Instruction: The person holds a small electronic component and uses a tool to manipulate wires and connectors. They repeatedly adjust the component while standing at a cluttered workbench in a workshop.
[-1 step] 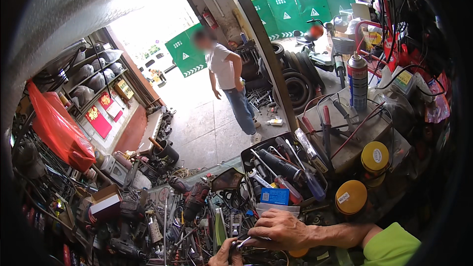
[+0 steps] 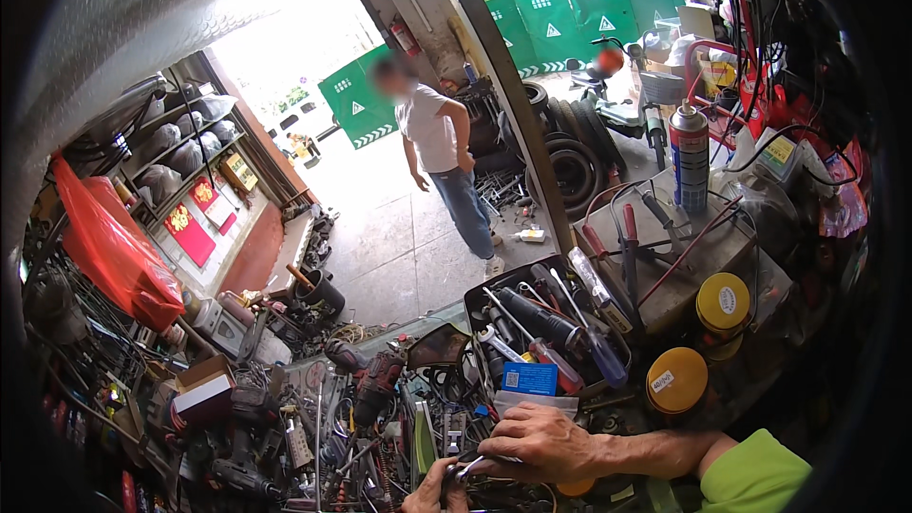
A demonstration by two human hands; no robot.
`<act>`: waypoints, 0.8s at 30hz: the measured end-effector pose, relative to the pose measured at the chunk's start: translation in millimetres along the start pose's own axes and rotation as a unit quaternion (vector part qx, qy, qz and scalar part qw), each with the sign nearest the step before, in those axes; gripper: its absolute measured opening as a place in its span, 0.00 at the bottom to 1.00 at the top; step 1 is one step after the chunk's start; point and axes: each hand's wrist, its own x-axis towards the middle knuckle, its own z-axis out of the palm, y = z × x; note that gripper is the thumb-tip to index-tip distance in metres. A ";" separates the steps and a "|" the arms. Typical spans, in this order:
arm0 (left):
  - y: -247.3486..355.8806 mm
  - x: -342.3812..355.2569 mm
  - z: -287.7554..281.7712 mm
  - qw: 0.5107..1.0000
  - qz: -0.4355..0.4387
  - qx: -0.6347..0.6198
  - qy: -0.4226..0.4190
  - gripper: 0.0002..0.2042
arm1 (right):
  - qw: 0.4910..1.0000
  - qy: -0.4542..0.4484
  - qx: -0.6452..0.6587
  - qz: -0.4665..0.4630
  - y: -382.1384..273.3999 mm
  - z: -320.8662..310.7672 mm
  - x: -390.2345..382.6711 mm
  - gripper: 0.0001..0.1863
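Note:
At the bottom edge, my left hand (image 2: 435, 491) is closed, thumb and fingers pinched around a dark part I cannot make out. My right hand (image 2: 540, 441) comes in from the right in a green sleeve, its fingers curled over a dark elongated piece. Between the two hands shows a small shiny metal tool (image 2: 466, 468) with a rounded end, like a spanner. Which hand bears it is hard to tell. Just beyond my right hand lie a clear plastic bag (image 2: 560, 405) and a blue card (image 2: 530, 379), at the near side of a black tool tray (image 2: 472, 296).
Loose tools and a red-black power drill (image 2: 378, 382) crowd the bench to the left. Yellow-lidded tubs (image 2: 677, 380) and a spray can (image 2: 689, 157) stand at right. A person (image 2: 432, 133) in a white shirt stands beyond the bench, near stacked tyres (image 2: 575, 166).

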 end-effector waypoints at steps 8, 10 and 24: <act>0.3 -0.3 0.5 0.999 -0.036 0.003 -0.021 0.14 | 1.000 -0.014 0.001 0.016 0.4 0.3 -0.2 0.15; -0.5 -0.9 1.2 0.999 -0.034 0.003 -0.017 0.14 | 1.000 -0.011 0.004 0.019 0.6 1.5 -0.5 0.15; -16.2 -9.3 6.6 0.997 -0.067 -0.037 0.010 0.14 | 0.990 -0.028 0.104 0.087 -13.8 15.4 -4.1 0.13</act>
